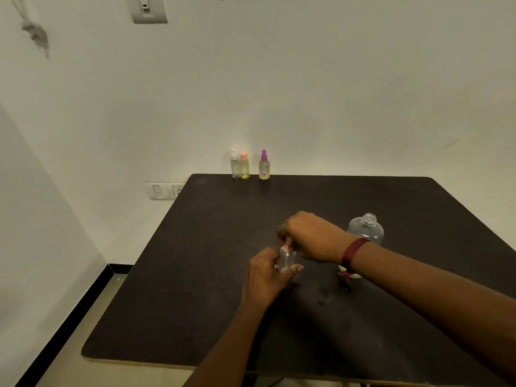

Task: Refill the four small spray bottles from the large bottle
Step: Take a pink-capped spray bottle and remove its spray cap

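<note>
My left hand (266,272) grips the body of a small clear spray bottle (286,259) near the middle of the dark table (195,275). My right hand (310,237) is closed over its pink spray top from above. The large clear bottle (368,229) stands uncapped just behind my right wrist. Three small bottles stand at the table's far edge by the wall: one with a white pump top (235,164), one with a pink cap (244,166), and one with a purple spray top and a flower label (264,166).
A white object (351,273) lies on the table under my right wrist, mostly hidden. A wall socket plate (164,190) sits left of the table's far corner. The floor (72,358) drops away at the left.
</note>
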